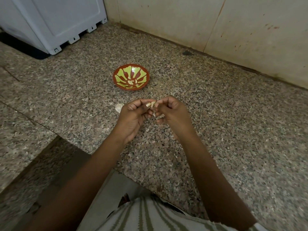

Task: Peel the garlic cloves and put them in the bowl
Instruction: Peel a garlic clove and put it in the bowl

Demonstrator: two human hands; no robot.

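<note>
garlic clove (152, 104) held in the air between both hands, over the countertop (225, 117), nearer the person than the bowl (117, 75); clove pale, mostly hidden by fingertips, cannot tell how much skin is on it; left hand (133, 117) pinches it, thumb on top and fingers curled beneath; right hand (171, 114) pinches the other end, fingers curled in tight; the two hands touch at the clove; thin pale skin flake (155, 115) hangs just under the clove between the hands; bowl red with green petal pattern, upright on the countertop, apart from the hands, toward the wall (183, 19); peeled cloves (133, 82) lie in the bowl's bottom, a few, exact count unclear; pale papery garlic piece (119, 108) on the countertop just beside the left hand's outer side, partly hidden by it, cannot tell if skin or an unpeeled clove; countertop speckled granite; wall tiled, beige, stained with small reddish marks; white appliance (58, 22) stands at the far left corner on the counter; striped shirt (150, 217) at the bottom edge, both forearms bare.
</note>
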